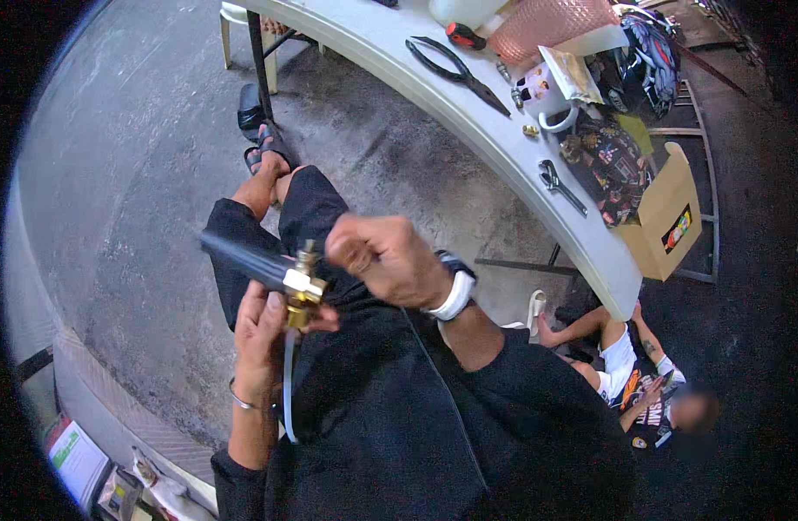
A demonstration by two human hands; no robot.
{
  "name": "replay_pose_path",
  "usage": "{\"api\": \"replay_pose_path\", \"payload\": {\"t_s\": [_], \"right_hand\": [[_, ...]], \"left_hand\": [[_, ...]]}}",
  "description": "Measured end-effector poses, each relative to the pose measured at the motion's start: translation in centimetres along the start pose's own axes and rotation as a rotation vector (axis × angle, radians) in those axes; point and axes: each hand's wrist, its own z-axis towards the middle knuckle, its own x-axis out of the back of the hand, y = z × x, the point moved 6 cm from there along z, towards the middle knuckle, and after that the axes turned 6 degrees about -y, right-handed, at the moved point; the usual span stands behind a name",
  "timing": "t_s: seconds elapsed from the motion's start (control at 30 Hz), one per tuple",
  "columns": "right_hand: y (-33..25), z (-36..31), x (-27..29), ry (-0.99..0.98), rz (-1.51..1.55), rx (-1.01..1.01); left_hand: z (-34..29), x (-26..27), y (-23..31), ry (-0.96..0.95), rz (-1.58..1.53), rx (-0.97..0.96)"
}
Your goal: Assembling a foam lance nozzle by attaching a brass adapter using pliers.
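Note:
My left hand point(264, 330) is wrapped round a brass fitting point(302, 286) with a shiny hex body and a stem on top. A dark tube point(243, 256), smeared by motion, juts from the fitting toward the left. Below it hangs a thin translucent hose point(288, 382) running down along my wrist. Right beside the stem, my right hand point(382, 260) is closed with its fingers curled in. Whatever those fingers hold, if anything, is hidden. Both hands are above my lap, over black clothing.
A white table point(538, 187) curves across the far right, bearing long-nosed pliers point(460, 74), an adjustable wrench point(562, 187), a red screwdriver handle point(464, 35), a small brass piece point(530, 130), a mug point(542, 91) and an open cardboard box point(668, 217). Another person point(625, 373) sits at lower right.

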Motion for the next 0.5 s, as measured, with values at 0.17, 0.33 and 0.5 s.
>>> {"api": "replay_pose_path", "payload": {"t_s": [0.17, 0.33, 0.5], "right_hand": [[1.9, -5.2, 13.7, 0.614, -0.176, -0.307], [5.3, -13.7, 23.5, 0.471, -1.166, -0.399], [5.5, -14.9, 23.1, 0.536, -1.042, -0.535]], "left_hand": [[-0.6, -0.1, 1.4, 0.026, -0.048, 0.009], [-0.3, -0.8, 2.0, -0.06, -0.056, -0.009], [0.2, -0.3, 3.2, -0.075, -0.146, -0.047]]}}
